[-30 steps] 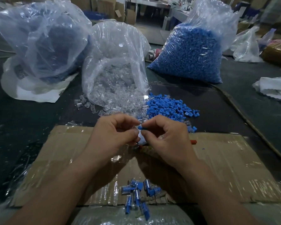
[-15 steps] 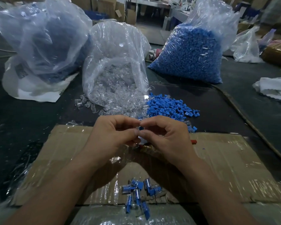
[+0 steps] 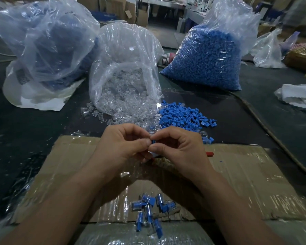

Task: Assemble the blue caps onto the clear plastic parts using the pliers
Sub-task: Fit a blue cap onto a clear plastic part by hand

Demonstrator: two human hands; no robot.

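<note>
Nearest, on the taped cardboard [image 3: 245, 174]: a small heap of finished pieces [image 3: 149, 212], dropped close, clear of the work spot. Above it, left hand [image 3: 124, 147] and right hand [image 3: 180, 147] fingertip to fingertip, both pinching one blue cap [image 3: 153, 141], probably seating it on a clear part hidden in the fingers. Under the right hand, pliers [image 3: 209, 154], only a red handle tip showing, within reach. Beyond, loose blue caps [image 3: 180, 115] and clear parts [image 3: 131, 114] spilled from their bag [image 3: 124, 68] for easy picking; farthest, the full bag of caps [image 3: 210, 55].
</note>
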